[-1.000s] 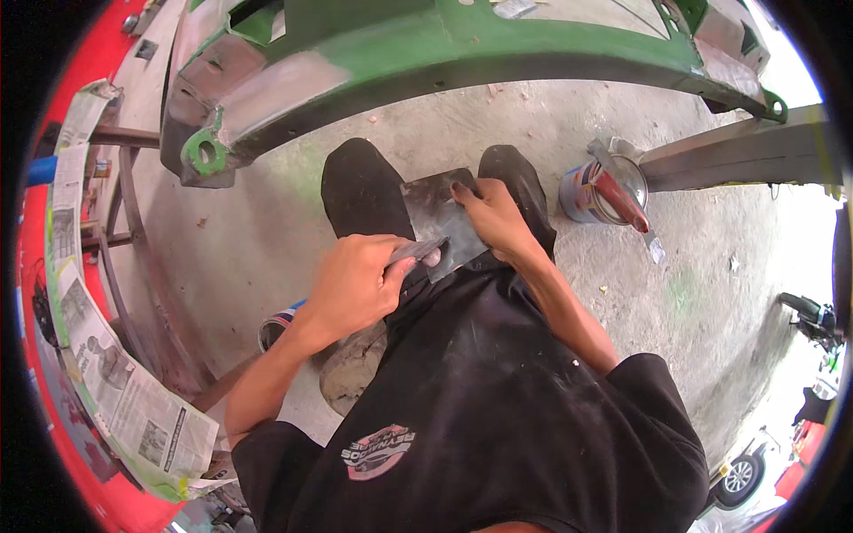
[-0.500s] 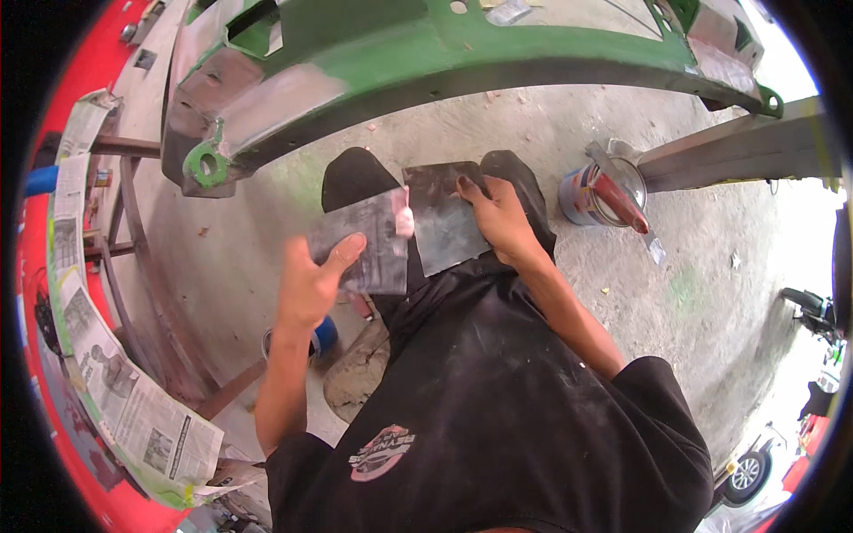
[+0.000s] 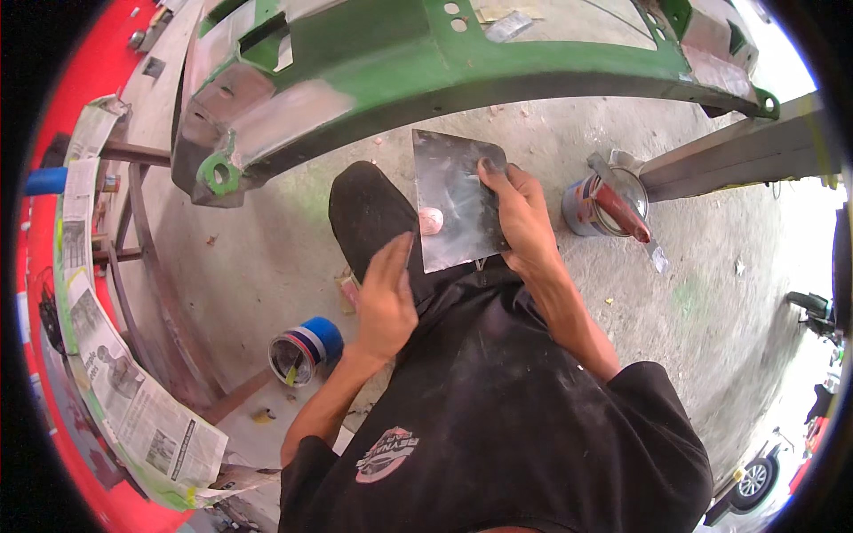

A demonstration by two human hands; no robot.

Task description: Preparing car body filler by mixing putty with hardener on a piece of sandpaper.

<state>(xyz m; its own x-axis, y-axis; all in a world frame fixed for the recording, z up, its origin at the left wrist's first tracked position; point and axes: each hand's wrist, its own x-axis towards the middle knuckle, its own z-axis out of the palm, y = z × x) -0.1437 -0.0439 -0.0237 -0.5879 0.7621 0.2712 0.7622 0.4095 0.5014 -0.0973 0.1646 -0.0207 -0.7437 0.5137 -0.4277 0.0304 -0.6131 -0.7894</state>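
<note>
My right hand (image 3: 526, 213) grips a thin, smeared grey plate (image 3: 458, 182) by its right edge, thumb on its face, over my lap. A lump of pale pink paste (image 3: 431, 221) sits at the plate's left side. Close by on the left, my left hand (image 3: 388, 298) is closed with its fingers pressed together and pointing up, near that edge. The second grey plate that it held earlier does not show plainly; it may be edge-on or hidden.
A green-painted metal frame (image 3: 382, 84) spans the space ahead. To the right stands a can (image 3: 582, 209) with a red-handled scraper (image 3: 619, 211) across its top. A blue-ended can (image 3: 322, 338) lies at left, near a newspaper-covered strip (image 3: 147, 404).
My left hand has moved right and turned, so its plate's broad face no longer shows. The pink paste, earlier on that plate's edge, now sits on the right-hand plate, which is raised slightly.
</note>
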